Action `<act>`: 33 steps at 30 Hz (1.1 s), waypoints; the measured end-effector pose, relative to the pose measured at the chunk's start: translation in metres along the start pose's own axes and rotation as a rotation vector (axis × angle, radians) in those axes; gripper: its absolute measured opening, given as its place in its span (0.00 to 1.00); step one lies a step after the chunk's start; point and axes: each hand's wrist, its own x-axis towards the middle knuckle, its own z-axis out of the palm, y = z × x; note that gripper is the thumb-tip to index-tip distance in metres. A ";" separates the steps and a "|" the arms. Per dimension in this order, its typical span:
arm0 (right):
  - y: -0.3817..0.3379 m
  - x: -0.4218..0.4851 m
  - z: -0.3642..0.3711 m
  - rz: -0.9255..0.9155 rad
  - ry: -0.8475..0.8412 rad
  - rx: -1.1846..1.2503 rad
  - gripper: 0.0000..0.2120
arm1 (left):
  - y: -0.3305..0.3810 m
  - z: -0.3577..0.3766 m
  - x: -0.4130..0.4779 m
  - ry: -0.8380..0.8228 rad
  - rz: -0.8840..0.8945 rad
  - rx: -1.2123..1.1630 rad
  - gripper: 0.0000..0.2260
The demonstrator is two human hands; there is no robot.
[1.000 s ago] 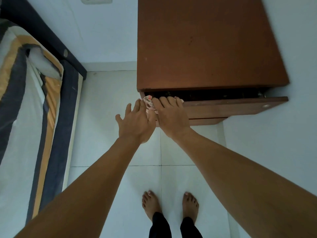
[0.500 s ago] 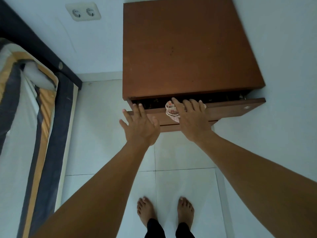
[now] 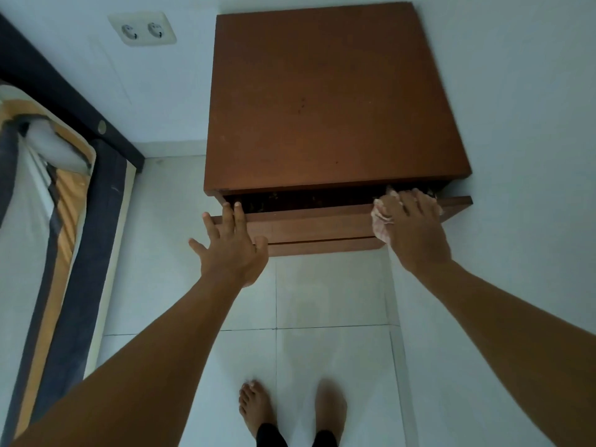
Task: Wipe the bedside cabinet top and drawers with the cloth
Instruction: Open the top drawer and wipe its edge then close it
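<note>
The brown wooden bedside cabinet (image 3: 329, 104) stands against the white wall, seen from above. Its top drawer (image 3: 309, 221) is pulled out a little, and the inside is dark. My right hand (image 3: 416, 233) presses a pale crumpled cloth (image 3: 380, 221) onto the top edge of the drawer front near its right end. My left hand (image 3: 230, 250) rests with fingers spread on the drawer front's left end, fingertips over its top edge. A second drawer front shows just below.
A bed (image 3: 48, 227) with a striped mattress and dark frame runs along the left. A double wall socket (image 3: 142, 29) sits left of the cabinet. White wall stands close on the right. My bare feet (image 3: 290, 411) stand on white floor tiles.
My right hand has slid the cloth along the drawer's top edge from its left end to its right end. My left hand has stayed at the left end and settled on the drawer front.
</note>
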 end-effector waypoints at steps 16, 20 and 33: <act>0.047 -0.008 0.011 0.293 0.286 0.306 0.20 | -0.020 0.021 -0.001 0.210 0.123 0.077 0.33; 0.037 -0.012 0.010 0.320 0.361 0.279 0.20 | -0.037 0.040 0.001 0.377 0.213 0.047 0.32; -0.071 -0.007 -0.008 0.236 0.883 0.646 0.29 | -0.050 0.073 0.016 0.771 0.319 -0.103 0.27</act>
